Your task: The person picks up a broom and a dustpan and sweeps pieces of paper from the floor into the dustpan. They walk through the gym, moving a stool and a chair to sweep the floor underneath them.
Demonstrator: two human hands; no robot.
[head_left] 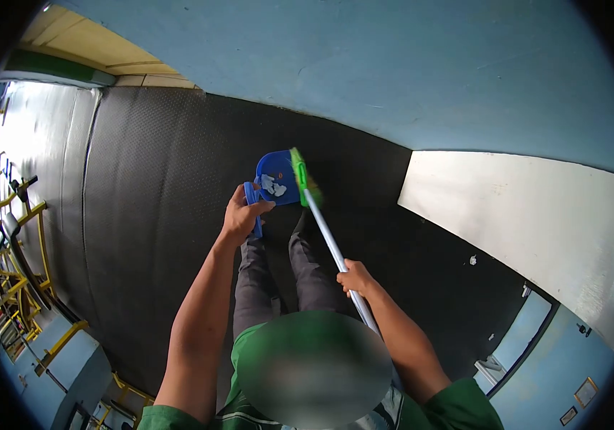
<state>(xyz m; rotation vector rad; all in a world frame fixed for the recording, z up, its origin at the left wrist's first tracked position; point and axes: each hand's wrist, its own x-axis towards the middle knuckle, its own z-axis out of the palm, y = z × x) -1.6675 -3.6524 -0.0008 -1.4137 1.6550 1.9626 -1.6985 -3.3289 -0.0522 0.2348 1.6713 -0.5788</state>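
Note:
My left hand (242, 215) is closed around the handle of a blue dustpan (289, 192). Crumpled white scraps (272, 185) and a small reddish bit lie in the pan. In my right hand (355, 278) is the silver-white pole of a broom (326, 231), gripped partway along its length. The broom's green head, with yellow-green bristles, is at the right edge of the dustpan, against or just over it. Whether the pan rests flat on the floor I cannot tell.
Dark textured matting (135, 165) covers the floor. A blue wall (393, 64) and a white panel (507, 208) bound the far and right sides. White scraps (472, 260) lie on the floor at right. Yellow-framed gym equipment (38, 222) stands at left.

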